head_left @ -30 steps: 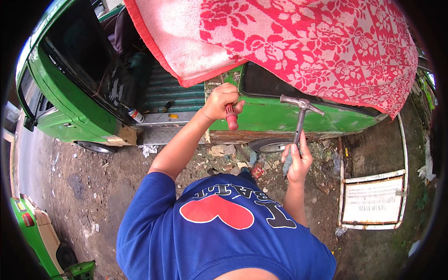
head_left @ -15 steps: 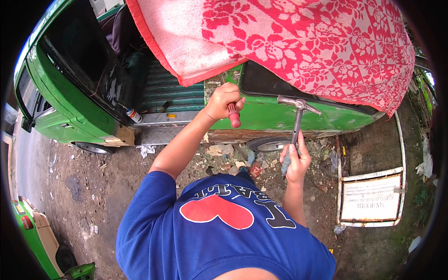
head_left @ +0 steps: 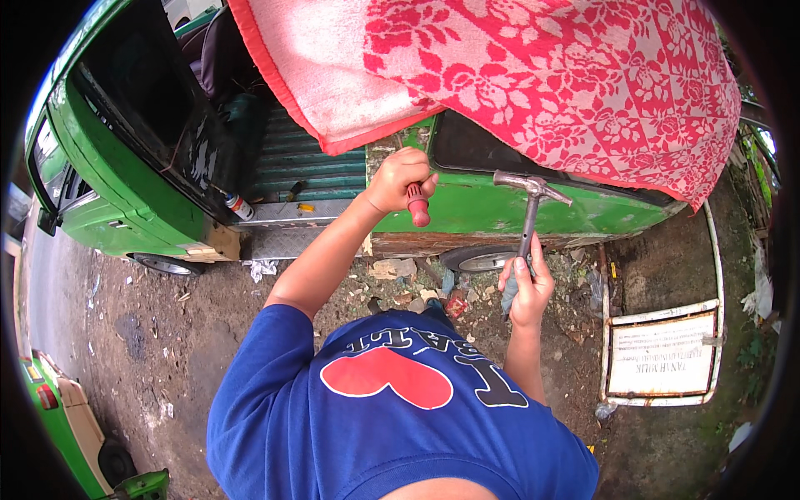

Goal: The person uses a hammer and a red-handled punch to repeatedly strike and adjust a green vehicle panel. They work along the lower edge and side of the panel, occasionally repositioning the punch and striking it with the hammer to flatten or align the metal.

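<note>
My left hand is closed around a red-handled screwdriver, its handle end poking out below my fist. The fist is up against the rusty, peeling door pillar of a green vehicle; the tool's tip is mostly hidden there. In my right hand is a metal hammer with a grey grip, held upright with its head raised, apart from the screwdriver and in front of the green side panel.
A red-and-white floral towel drapes over the roof and window. In the open doorway, a spray can and a small yellow-handled tool lie on the metal sill. Rubble litters the ground. A white framed sign lies at right.
Almost nothing differs. The hammer and my right hand have shifted very slightly; my left hand keeps its place on the screwdriver.
</note>
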Action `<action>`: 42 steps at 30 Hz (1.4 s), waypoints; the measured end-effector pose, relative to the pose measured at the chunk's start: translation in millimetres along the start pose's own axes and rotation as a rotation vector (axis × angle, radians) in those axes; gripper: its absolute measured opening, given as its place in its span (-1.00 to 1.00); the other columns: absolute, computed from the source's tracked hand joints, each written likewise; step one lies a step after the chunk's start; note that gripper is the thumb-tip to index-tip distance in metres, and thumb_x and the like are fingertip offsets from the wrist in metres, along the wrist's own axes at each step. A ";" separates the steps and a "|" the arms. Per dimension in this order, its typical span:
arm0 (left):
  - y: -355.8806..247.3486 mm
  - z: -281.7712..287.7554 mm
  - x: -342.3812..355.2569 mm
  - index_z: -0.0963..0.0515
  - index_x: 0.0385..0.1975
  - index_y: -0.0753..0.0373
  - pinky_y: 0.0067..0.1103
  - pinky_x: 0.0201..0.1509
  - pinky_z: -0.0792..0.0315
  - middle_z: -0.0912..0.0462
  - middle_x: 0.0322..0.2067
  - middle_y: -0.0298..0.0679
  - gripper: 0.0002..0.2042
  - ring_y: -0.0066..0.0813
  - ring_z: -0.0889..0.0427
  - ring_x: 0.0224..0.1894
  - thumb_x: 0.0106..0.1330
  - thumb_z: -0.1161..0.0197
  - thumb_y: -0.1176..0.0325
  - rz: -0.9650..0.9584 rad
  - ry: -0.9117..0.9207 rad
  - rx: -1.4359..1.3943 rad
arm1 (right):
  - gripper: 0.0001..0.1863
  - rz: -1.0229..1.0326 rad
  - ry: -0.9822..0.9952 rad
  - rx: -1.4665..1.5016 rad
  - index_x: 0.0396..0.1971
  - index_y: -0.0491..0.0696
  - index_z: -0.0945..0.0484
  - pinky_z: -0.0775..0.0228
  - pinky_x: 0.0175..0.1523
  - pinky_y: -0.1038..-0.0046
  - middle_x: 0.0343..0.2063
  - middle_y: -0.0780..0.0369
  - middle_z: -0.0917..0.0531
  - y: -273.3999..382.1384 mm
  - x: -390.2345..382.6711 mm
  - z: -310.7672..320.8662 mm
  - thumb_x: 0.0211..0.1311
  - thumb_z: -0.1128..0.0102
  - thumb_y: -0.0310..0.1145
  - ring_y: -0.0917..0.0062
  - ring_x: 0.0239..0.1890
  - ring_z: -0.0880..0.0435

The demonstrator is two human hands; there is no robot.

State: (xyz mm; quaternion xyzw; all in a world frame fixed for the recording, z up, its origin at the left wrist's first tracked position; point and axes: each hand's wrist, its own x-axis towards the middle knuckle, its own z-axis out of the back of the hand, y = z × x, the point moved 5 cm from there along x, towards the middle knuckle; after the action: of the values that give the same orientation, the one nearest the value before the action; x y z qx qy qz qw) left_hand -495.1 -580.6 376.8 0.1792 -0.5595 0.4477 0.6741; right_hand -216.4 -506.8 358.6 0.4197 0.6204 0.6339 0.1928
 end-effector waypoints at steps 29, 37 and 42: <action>4.8 8.1 21.4 -0.24 -0.77 0.27 -0.31 -0.59 -0.25 -0.28 -0.75 -0.16 -0.66 -0.15 -0.35 -0.69 0.13 -0.26 0.47 0.080 0.032 -0.011 | -0.43 0.672 0.245 -0.374 0.31 0.03 -0.35 -0.43 -0.42 0.53 -0.33 0.14 -0.62 45.5 -35.0 -40.8 0.29 -0.12 -0.60 0.56 -0.49 -0.50; 8.7 4.3 22.5 -0.23 -0.75 0.26 -0.33 -0.60 -0.24 -0.29 -0.76 -0.15 -0.66 -0.15 -0.33 -0.70 0.14 -0.27 0.49 0.106 -0.034 -0.004 | -0.47 0.666 0.182 -0.563 0.17 -0.05 -0.50 -0.37 -0.41 0.56 -0.46 0.13 -0.59 56.1 -19.9 -57.5 0.15 -0.21 -0.67 0.46 -0.53 -0.50; 12.0 3.2 32.5 -0.26 -0.73 0.25 -0.34 -0.56 -0.27 -0.33 -0.73 -0.15 -0.67 -0.13 -0.38 -0.67 0.17 -0.29 0.48 0.159 -0.118 0.026 | -0.48 0.635 0.124 -0.770 0.08 0.05 -0.59 -0.46 -0.40 0.46 -0.39 0.08 -0.66 49.9 -21.9 -64.0 0.06 -0.31 -0.64 0.37 -0.51 -0.62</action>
State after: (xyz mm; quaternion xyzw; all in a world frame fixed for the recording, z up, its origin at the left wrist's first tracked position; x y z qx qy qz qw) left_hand -507.5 -563.5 404.5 0.1690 -0.6046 0.4959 0.5999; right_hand -239.4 -571.3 407.4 0.4476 0.1933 0.8680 0.0939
